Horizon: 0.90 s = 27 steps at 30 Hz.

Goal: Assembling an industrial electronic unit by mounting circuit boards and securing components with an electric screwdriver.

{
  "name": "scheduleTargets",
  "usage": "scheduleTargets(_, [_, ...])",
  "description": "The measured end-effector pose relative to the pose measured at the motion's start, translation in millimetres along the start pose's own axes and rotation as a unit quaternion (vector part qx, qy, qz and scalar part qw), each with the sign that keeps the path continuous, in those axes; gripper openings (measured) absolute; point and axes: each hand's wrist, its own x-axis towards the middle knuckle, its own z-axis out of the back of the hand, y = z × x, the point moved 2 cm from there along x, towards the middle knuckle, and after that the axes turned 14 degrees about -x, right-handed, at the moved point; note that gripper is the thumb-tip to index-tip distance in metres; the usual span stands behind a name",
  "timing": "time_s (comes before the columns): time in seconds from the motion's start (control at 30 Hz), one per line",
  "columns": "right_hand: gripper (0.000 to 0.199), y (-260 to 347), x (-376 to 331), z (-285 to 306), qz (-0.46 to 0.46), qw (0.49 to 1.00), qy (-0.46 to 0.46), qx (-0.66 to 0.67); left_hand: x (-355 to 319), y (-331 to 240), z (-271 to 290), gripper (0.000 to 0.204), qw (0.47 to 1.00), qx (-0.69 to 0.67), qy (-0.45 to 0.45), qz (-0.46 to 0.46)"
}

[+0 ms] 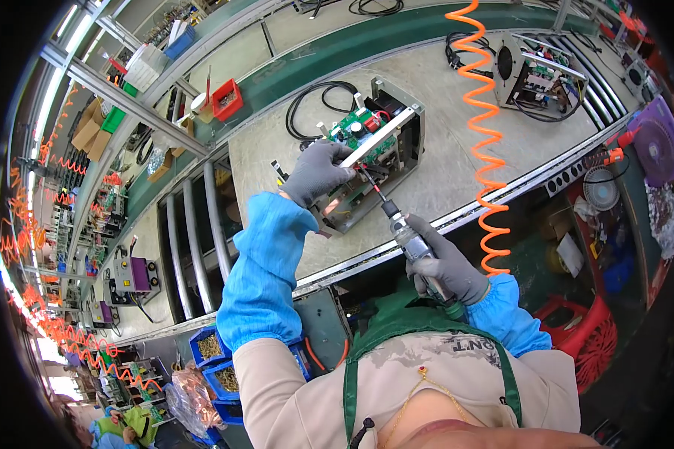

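Observation:
My right hand, in a grey glove, is wrapped around a silver power screwdriver. Its long bit slants up and left, with the tip at an opened electrical unit on the bench. A metal frame, a green circuit board and a dark fan housing are exposed on this unit. My left hand, also gloved in grey, is at the unit's near left side. Its fingers are drawn together beside the bit's tip and a pale frame bar; what they pinch, if anything, is hidden.
An orange coiled air hose hangs right of the unit. Behind it lies a black cable, near a red bin. Another opened unit stands far right. Metal rollers are at left; blue bins of small parts sit below.

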Motion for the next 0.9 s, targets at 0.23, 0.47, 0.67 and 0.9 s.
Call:
scheduleTargets(0.23, [0.086,4,1,2,-0.008,0.999,-0.011,-0.042,2,3,-4,0.039,0.997,0.067,-0.035,-0.023])
scheduleTargets(0.47, [0.082,3,3,6,-0.01,0.999,0.002,-0.037,1,2,-5,0.039,0.991,0.115,-0.04,-0.061])
scheduleTargets(0.67, [0.083,5,2,6,-0.005,0.999,0.006,-0.046,0,0,-6,0.039,0.99,0.123,-0.045,-0.055])
scheduleTargets(0.9, [0.083,8,2,4,-0.012,0.996,-0.002,-0.089,-1,0,-6,0.039,0.991,0.11,-0.047,-0.053])
